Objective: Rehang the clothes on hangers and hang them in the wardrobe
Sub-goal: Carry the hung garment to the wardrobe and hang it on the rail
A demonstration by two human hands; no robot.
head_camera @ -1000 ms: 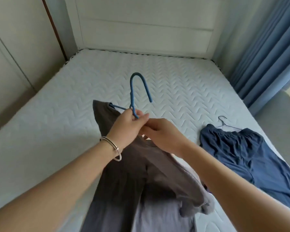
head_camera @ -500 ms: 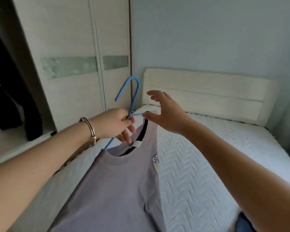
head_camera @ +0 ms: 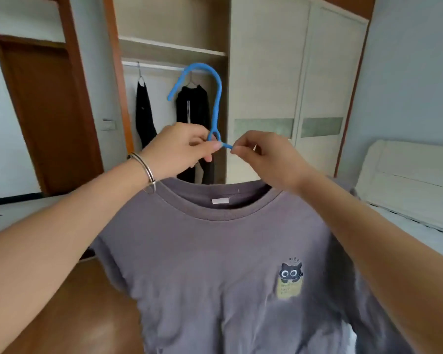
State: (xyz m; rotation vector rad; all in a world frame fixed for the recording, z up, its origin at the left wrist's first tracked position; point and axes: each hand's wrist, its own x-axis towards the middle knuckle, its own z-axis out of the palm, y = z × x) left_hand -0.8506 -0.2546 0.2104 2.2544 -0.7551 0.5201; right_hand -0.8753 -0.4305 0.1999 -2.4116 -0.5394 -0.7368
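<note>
A grey T-shirt (head_camera: 223, 267) with a small cat print on the chest hangs on a blue hanger (head_camera: 215, 103), held up in front of me. My left hand (head_camera: 179, 149), with a metal bangle on the wrist, grips the hanger at the base of its hook. My right hand (head_camera: 264, 157) pinches the hanger's right arm just beside the neck. The hook points up and left, in front of the open wardrobe (head_camera: 174, 49). Behind it runs the wardrobe rail (head_camera: 159, 65), where two dark garments (head_camera: 145, 116) hang.
The wardrobe's sliding doors (head_camera: 299, 80) stand shut to the right of the open section. A brown door (head_camera: 46, 111) is at the left. The bed and its white headboard (head_camera: 407, 180) are at the right edge. A wooden floor (head_camera: 87, 310) lies below.
The view has swung from the bed to the open wardrobe. The shirt on its hanger was lifted off the mattress and now faces me, and my right hand has closed on the hanger's arm.
</note>
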